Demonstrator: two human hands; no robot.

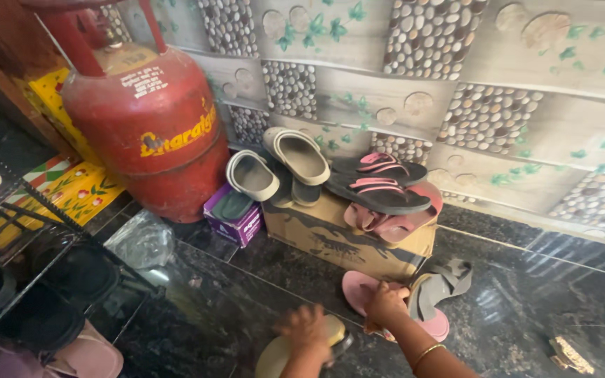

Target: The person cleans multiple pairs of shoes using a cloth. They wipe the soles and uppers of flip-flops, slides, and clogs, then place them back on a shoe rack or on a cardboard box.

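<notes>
Down at the bottom edge, the left hand [307,327] is a bit blurred, fingers curled down over a pale yellowish flat sandal [283,352] lying on the dark glossy stone floor [246,301], looks like it's gripping it. Right next to it the right hand [385,305], with a thin gold bangle [427,353] on the wrist, is closed on the edge of a grey strappy sandal [437,285] that sits partly on top of a pink flat slipper [376,297].

Off to the right there's a small gold-coloured bit [569,354] on the floor, can't tell what it is. On the left, a black wire shoe rack [29,280] crowds in with dark shoes on it, and a crumpled clear plastic bag [143,241] beside it.

Just behind the hands sits a brown cardboard box [337,234] piled with beige clogs [295,157], black-and-pink flip-flops [376,185] and a dusty pink sandal [393,222]. A small purple box [236,217] is wedged between that and a big red gas cylinder [152,126]. Pebble-pattern wall tiles [456,91] run along the back.
</notes>
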